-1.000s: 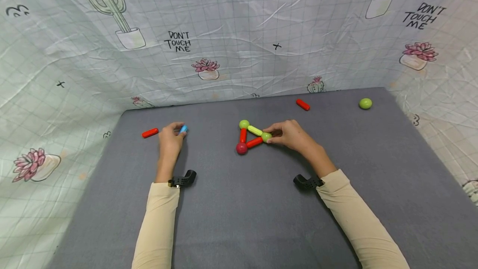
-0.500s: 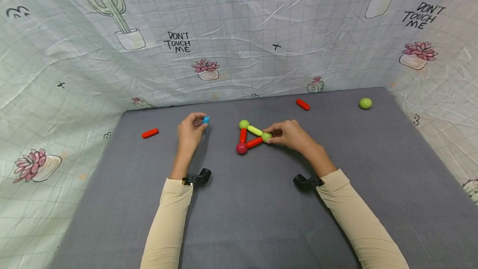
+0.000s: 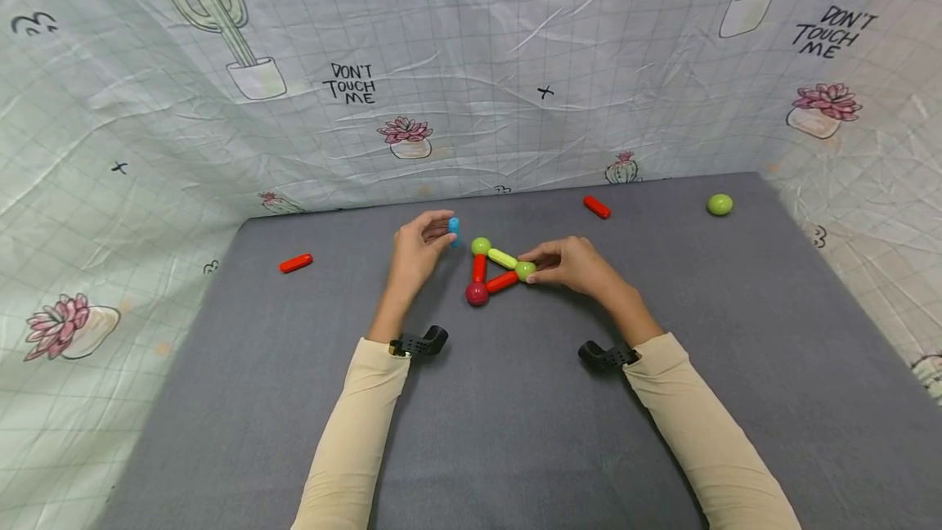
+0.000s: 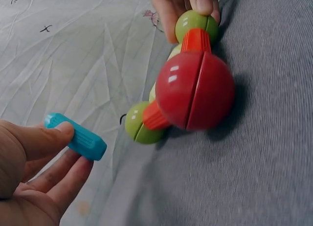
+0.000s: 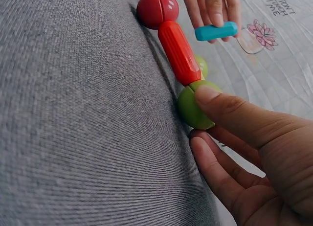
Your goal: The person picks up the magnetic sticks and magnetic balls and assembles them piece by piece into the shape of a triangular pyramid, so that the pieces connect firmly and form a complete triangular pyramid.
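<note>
I worked at a grey cloth-covered table [image 3: 471,432]; a creased pale sheet [image 3: 471,47], printed with a grid, potted cacti and "DON'T TOUCH ME", hung beyond my hands and at both sides.

Left hand [image 3: 418,248]: thumb and fingertips closed to the thickness of a blue rod [image 4: 80,138], which I pinched above the table, just short of the triangle.

Right hand [image 3: 577,268]: thumb and fingers closed about the right-corner green ball [image 3: 526,271], their gap no wider than the ball.

The triangle lay between my hands. Its far green ball [image 3: 482,246] was just right of my left fingertips; its red ball [image 3: 477,294] sat at the corner nearest me. A yellow-green rod [image 3: 503,258] linked both green corners; an upper red rod [image 3: 480,268] and a lower red rod [image 3: 503,281] ran to the red ball.

Loose items: one red rod [image 3: 296,262] well left of my left hand; another red rod [image 3: 597,207] beyond my right; a loose green ball [image 3: 719,204] farther right.
</note>
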